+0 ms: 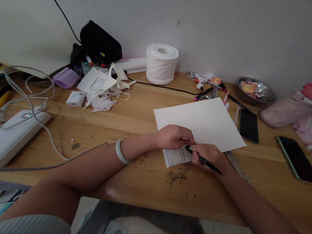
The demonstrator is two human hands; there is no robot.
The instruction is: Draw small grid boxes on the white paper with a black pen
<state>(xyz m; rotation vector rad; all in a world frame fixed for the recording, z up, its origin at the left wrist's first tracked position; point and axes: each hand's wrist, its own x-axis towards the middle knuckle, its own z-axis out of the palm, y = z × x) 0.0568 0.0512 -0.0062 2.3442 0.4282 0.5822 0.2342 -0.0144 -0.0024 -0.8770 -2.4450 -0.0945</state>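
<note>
The right hand (206,155), clamped on a black pen (203,160) slanting down-right, sets its tip on the small paper slip (174,158), whose left side the left hand (174,137) pins with curled fingers.

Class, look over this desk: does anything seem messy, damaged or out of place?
Yes. Torn paper scraps lie heaped at the back left, and dark scribble marks stain the bare wooden desk just below the small paper under both hands.
</note>
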